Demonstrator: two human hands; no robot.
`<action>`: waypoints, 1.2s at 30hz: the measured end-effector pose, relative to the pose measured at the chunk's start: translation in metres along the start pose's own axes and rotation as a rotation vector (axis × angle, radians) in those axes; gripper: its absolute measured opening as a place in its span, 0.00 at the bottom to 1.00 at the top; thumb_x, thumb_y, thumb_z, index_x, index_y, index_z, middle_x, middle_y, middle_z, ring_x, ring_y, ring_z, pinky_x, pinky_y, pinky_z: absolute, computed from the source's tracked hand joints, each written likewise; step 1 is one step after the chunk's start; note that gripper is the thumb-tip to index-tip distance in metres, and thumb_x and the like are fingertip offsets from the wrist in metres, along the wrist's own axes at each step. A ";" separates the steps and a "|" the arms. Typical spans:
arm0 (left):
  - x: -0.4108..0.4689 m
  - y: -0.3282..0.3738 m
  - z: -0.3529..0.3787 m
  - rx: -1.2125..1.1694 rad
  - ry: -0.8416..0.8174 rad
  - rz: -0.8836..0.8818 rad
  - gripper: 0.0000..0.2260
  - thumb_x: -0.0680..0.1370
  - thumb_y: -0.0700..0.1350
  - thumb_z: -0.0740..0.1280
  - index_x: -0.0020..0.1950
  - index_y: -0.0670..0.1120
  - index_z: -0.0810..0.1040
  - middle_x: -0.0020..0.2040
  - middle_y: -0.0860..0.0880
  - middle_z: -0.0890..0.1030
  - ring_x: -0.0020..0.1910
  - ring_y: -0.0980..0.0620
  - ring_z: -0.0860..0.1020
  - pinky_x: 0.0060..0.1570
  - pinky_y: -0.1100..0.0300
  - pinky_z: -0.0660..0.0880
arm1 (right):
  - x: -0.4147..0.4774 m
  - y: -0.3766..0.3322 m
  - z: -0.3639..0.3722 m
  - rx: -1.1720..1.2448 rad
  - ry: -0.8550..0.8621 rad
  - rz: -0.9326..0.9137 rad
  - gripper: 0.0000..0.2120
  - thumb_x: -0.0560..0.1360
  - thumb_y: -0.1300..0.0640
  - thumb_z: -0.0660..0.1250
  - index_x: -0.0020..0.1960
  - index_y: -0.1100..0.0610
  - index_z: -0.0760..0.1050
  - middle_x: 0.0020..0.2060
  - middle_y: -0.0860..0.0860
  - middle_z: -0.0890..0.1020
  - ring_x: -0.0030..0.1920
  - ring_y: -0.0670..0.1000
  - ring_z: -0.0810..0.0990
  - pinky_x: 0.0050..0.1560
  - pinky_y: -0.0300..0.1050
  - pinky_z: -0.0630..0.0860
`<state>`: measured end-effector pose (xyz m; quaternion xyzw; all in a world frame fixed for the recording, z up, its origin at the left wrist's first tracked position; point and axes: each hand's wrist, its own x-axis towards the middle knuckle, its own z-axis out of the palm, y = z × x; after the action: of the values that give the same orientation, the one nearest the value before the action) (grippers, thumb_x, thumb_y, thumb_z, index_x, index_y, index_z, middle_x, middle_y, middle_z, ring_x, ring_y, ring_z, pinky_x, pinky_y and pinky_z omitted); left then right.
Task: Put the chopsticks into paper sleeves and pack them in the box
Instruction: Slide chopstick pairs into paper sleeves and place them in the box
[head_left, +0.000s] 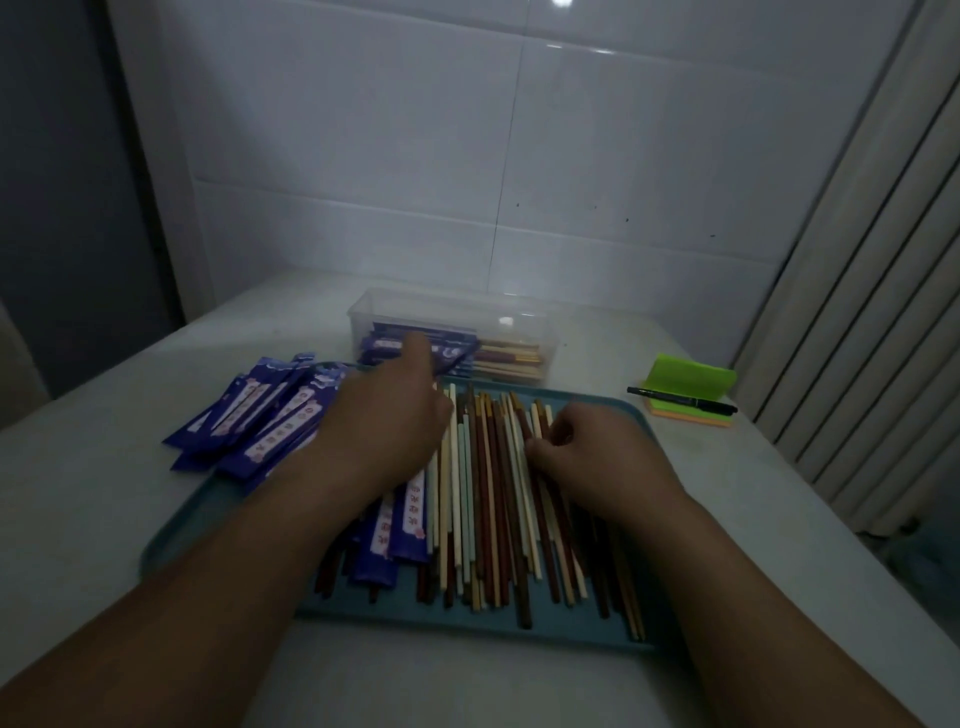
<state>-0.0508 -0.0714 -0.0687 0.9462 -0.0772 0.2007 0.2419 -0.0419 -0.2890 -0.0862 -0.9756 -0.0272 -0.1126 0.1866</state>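
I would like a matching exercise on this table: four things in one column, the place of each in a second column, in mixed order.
1 bare chopsticks
2 black pen
3 loose paper sleeves
4 clear box

a on the sticky notes
b behind the blue tray
c on the blue tray
d left of the blue tray

Pairs: 1-c, 2-a, 3-d, 4-b

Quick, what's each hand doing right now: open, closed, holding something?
Left hand: blurred near the box, cannot tell.
Right hand: fingers curled, pinching loose chopsticks on the tray.
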 end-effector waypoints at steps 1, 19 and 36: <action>-0.002 0.003 0.003 0.022 -0.030 0.021 0.07 0.83 0.46 0.62 0.54 0.50 0.63 0.37 0.52 0.74 0.35 0.50 0.74 0.38 0.52 0.65 | -0.001 -0.003 0.000 -0.039 -0.017 -0.007 0.13 0.75 0.39 0.68 0.42 0.48 0.76 0.37 0.45 0.80 0.40 0.46 0.80 0.41 0.45 0.75; -0.007 0.009 0.021 0.045 -0.129 0.112 0.06 0.83 0.51 0.60 0.58 0.52 0.71 0.49 0.50 0.82 0.48 0.45 0.80 0.58 0.48 0.71 | -0.007 -0.024 -0.011 -0.249 -0.115 0.013 0.15 0.78 0.46 0.66 0.39 0.54 0.70 0.38 0.52 0.73 0.46 0.58 0.79 0.43 0.44 0.69; -0.012 0.015 0.015 0.004 -0.128 0.126 0.07 0.83 0.52 0.61 0.58 0.52 0.71 0.51 0.50 0.82 0.50 0.46 0.79 0.51 0.53 0.63 | -0.007 -0.029 -0.019 -0.319 -0.156 0.005 0.17 0.80 0.45 0.64 0.61 0.57 0.79 0.58 0.56 0.82 0.58 0.57 0.81 0.53 0.45 0.74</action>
<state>-0.0601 -0.0907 -0.0792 0.9508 -0.1516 0.1547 0.2215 -0.0552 -0.2696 -0.0602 -0.9987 -0.0208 -0.0390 0.0270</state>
